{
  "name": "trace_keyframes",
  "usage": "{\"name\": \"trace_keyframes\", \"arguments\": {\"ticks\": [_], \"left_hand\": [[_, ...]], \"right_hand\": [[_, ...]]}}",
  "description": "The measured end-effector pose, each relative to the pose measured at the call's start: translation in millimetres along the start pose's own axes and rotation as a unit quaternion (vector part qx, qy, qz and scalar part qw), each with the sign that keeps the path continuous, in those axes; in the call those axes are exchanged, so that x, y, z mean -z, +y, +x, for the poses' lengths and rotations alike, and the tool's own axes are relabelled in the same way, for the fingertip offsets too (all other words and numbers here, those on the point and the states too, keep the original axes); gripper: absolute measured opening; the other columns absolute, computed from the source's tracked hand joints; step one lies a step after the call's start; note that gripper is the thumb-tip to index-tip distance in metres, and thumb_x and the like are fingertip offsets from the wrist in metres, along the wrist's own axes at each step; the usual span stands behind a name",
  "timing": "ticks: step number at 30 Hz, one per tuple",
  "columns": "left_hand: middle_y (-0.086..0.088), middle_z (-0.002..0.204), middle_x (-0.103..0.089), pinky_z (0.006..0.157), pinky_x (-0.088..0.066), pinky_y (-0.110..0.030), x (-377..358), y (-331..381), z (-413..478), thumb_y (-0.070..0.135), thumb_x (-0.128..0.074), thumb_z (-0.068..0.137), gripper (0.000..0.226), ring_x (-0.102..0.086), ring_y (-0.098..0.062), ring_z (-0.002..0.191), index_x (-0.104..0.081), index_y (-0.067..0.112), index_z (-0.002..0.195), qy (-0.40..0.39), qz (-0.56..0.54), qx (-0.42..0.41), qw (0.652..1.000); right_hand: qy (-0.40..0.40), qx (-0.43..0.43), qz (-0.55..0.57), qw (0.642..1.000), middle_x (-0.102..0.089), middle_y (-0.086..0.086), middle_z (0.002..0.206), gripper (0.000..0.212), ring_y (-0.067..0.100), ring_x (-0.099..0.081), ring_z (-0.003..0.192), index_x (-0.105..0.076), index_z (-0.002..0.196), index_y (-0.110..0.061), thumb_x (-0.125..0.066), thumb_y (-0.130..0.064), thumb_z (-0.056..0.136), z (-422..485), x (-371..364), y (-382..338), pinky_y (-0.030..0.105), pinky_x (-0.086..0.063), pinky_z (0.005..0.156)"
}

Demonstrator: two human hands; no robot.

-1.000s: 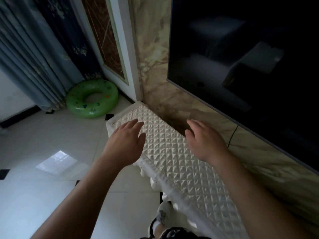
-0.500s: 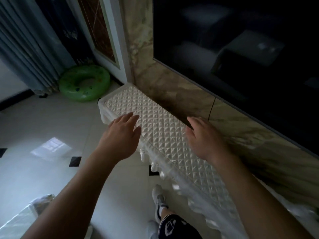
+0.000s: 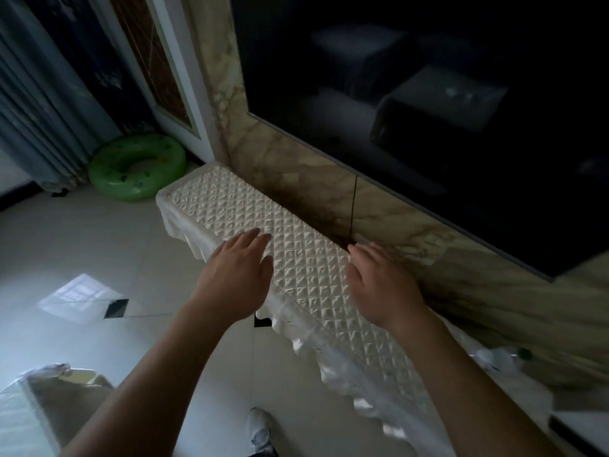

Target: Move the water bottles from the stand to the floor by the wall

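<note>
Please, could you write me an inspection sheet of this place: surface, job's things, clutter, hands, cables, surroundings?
Surface: stand with a white quilted cover, set along the marble wall.
Job's things: clear bottle with a green cap at the right edge, blurred; what it stands on, cannot tell.
Clutter: green swim ring on the floor; plastic-wrapped item at lower left.
Hands: left hand and right hand open over the stand, holding nothing.
Cables: thin dark line below the TV; cable or tile joint, cannot tell.
Surroundings: dark TV on the wall, curtains, tiled floor.
</note>
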State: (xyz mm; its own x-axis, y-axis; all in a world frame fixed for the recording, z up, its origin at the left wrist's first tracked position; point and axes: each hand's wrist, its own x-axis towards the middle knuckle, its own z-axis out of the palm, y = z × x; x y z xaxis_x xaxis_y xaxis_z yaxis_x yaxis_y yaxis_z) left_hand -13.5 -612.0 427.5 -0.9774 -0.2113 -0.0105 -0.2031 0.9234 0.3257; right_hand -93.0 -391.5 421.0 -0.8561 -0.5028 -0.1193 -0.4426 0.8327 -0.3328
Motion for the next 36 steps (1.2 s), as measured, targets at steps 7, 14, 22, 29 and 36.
{"name": "trace_keyframes", "arguments": {"ticks": [7,14,22,29,36], "left_hand": [[-0.002,0.156,-0.033,0.117,-0.021,-0.039,-50.5,116.4,-44.9,0.037,-0.033,0.101,0.049,-0.028,-0.02,0.144,-0.036,0.021,0.147,-0.003,0.005,0.009,1.0],[-0.003,0.154,-0.037,0.116,-0.023,-0.037,-88.0,208.6,-88.7,0.035,-0.034,0.101,0.047,-0.03,-0.02,0.143,-0.039,0.021,0.146,-0.003,0.01,0.033,0.999],[-0.004,0.152,-0.04,0.116,-0.027,-0.04,-103.3,267.1,-124.6,0.036,-0.033,0.101,0.047,-0.035,-0.022,0.14,-0.041,0.02,0.144,0.014,0.017,0.048,0.999],[-0.005,0.146,-0.047,0.112,-0.03,-0.037,-118.1,293.3,-146.8,0.031,-0.038,0.1,0.044,-0.041,-0.023,0.136,-0.046,0.017,0.141,0.038,0.033,0.048,0.998],[-0.005,0.147,-0.046,0.112,-0.03,-0.039,-140.6,322.6,-180.7,0.031,-0.039,0.099,0.045,-0.041,-0.024,0.137,-0.045,0.018,0.142,0.043,0.039,0.07,0.996]], "right_hand": [[-0.006,0.001,0.002,1.0,-0.027,0.0,0.157,0.051,0.015,-0.016,0.146,-0.028,0.15,-0.018,-0.022,-0.037,0.103,-76.6,23.1,101.7,0.033,-0.014,0.119],[-0.035,0.004,0.017,0.999,-0.028,-0.001,0.157,0.052,0.015,-0.018,0.146,-0.029,0.15,-0.018,-0.023,-0.038,0.103,-135.8,36.9,188.0,0.036,-0.017,0.12],[-0.041,0.039,0.021,0.998,-0.031,0.001,0.156,0.051,0.016,-0.02,0.145,-0.03,0.149,-0.017,-0.026,-0.036,0.103,-169.0,52.5,228.6,0.037,-0.019,0.119],[-0.038,0.061,0.021,0.997,-0.032,0.002,0.155,0.05,0.015,-0.023,0.144,-0.032,0.149,-0.016,-0.027,-0.033,0.103,-184.5,48.4,254.4,0.033,-0.018,0.119],[-0.04,0.07,0.017,0.997,-0.034,0.002,0.154,0.05,0.017,-0.025,0.143,-0.033,0.148,-0.016,-0.028,-0.034,0.102,-210.2,41.5,290.2,0.036,-0.021,0.118]]}}
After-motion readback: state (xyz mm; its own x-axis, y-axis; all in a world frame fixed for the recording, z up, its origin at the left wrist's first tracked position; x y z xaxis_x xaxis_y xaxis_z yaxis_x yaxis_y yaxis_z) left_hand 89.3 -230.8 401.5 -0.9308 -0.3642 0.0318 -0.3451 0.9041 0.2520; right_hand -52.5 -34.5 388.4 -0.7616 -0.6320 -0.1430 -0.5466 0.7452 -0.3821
